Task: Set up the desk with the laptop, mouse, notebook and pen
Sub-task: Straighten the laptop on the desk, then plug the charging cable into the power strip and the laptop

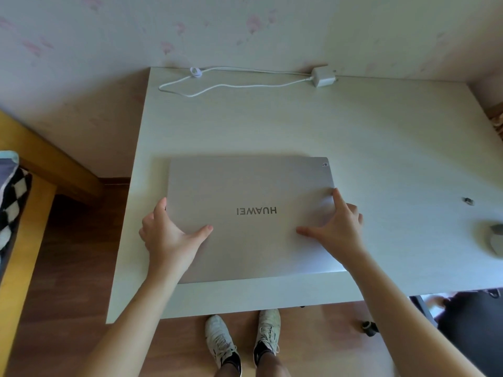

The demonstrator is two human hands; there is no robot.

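A silver laptop [245, 191] lies closed and flat on the white desk [381, 148], near the front edge, with its logo facing away from me. My left hand [167, 236] grips the lid's left edge, thumb on top. My right hand [336, 229] rests on the right part of the lid with fingers spread, one fingertip at the right edge. A grey object [495, 239], possibly the mouse, shows partly at the desk's right edge. No notebook or pen is in view.
A white charger brick [322, 77] and its looped cable [217, 85] lie along the desk's back edge by the wall. A small dark item [467, 200] sits at the right. A wooden bed frame [40, 170] stands to the left, a chair base at lower right.
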